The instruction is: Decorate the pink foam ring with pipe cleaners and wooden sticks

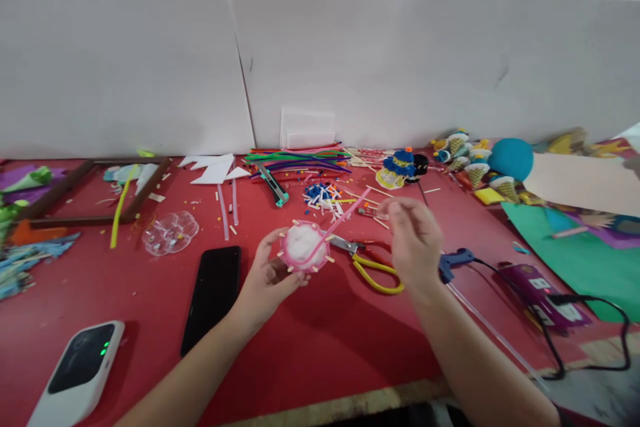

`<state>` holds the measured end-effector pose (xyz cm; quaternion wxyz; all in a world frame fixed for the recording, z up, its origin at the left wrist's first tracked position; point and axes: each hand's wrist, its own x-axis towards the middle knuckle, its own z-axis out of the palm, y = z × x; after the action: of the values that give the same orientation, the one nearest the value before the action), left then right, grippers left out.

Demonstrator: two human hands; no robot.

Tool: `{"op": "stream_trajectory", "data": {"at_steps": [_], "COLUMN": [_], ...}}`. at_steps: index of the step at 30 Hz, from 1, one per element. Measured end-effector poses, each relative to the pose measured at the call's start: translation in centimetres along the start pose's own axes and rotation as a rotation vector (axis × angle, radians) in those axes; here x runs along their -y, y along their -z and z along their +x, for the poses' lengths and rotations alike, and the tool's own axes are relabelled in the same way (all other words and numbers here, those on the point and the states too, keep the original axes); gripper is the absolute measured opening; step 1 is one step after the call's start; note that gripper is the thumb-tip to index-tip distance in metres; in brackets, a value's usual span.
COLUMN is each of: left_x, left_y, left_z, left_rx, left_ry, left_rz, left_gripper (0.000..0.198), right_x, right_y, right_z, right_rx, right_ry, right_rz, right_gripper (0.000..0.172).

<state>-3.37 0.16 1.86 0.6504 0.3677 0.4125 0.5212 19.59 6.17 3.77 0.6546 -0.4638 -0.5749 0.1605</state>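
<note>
My left hand (pixel 267 278) holds up a small round pink craft piece (pixel 303 246) with a white fluffy centre and short wooden sticks around its rim. A pink straw (pixel 345 217) runs from the piece up to the right. My right hand (pixel 414 240) hovers to the right of it, blurred, fingers pinched near the straw's far end; what they hold is unclear. Yellow-handled scissors (pixel 373 267) lie on the red table (pixel 325 340) between the hands.
A black phone (pixel 212 295) and a white device with green lights (pixel 77 370) lie at the left. A purple glue gun (pixel 535 283) with a black cable sits at the right. Pipe cleaners (pixel 295 161), a clear plastic tray (pixel 170 232), foam sheets and cone decorations (pixel 467 157) line the back.
</note>
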Motion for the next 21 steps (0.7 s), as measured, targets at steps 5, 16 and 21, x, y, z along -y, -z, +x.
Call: {"op": "stream_trajectory", "data": {"at_steps": [5,16,21], "left_x": [-0.4,0.1,0.4], "left_y": [0.5,1.3,1.2], "left_z": [-0.2,0.8,0.8], "left_rx": [0.011,-0.024,-0.024], "left_ry": [-0.031,-0.161,-0.224], "left_rz": [0.037,0.131,0.128], "left_gripper": [0.074,0.064,0.059], "right_x": [-1.1,-11.4,-11.4], "right_y": [5.8,18.1,18.2], "right_z": [3.6,2.4,1.2], "right_rx": [0.010,0.568,0.688], "right_ry": [-0.143,-0.138,0.003], "right_rz": [-0.162,-0.639,-0.650], "right_gripper": [0.023,0.051,0.050]}}
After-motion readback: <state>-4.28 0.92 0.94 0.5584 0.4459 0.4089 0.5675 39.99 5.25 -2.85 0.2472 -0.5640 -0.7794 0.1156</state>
